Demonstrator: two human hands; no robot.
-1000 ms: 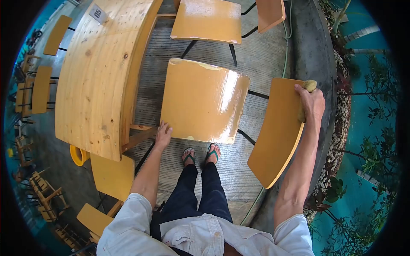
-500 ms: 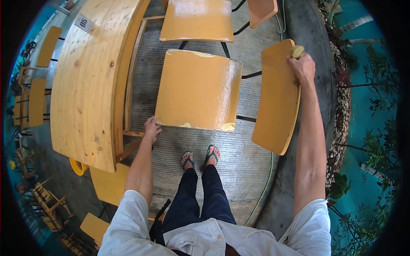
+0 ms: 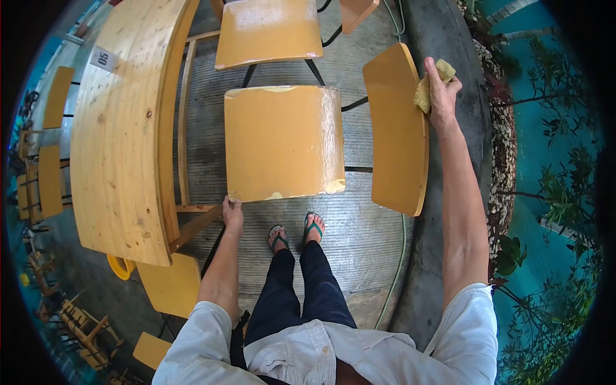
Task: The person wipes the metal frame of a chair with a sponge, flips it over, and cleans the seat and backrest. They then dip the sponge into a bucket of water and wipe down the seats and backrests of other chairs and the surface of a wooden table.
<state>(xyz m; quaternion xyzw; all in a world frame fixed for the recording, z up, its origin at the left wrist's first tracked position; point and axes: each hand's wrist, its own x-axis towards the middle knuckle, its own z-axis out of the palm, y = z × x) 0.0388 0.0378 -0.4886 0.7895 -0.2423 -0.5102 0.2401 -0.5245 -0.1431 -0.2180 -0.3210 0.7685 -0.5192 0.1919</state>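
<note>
A chair stands in front of me; its yellow wooden seat (image 3: 282, 141) has a worn, chipped rim and a glossy patch along the right side. My left hand (image 3: 233, 215) grips the seat's near left corner, fingertips at the edge. My right hand (image 3: 444, 99) is closed around a yellowish sponge (image 3: 421, 95), which bulges out on both sides of the fingers. It is at the outer edge of the chair's curved backrest (image 3: 396, 135); whether the sponge presses on the wood is hard to tell.
A long pine table (image 3: 119, 141) with an "05" card (image 3: 103, 59) runs along the left. Another yellow chair (image 3: 269, 32) stands beyond. A concrete curb (image 3: 462, 128), a green hose (image 3: 399, 269) and plants lie to the right. Below the table's end is a yellow container (image 3: 120, 266).
My right hand has turned from gripping over the backrest's top to its outer edge, showing more sponge. The view has shifted, and the chair appears further left and slightly turned.
</note>
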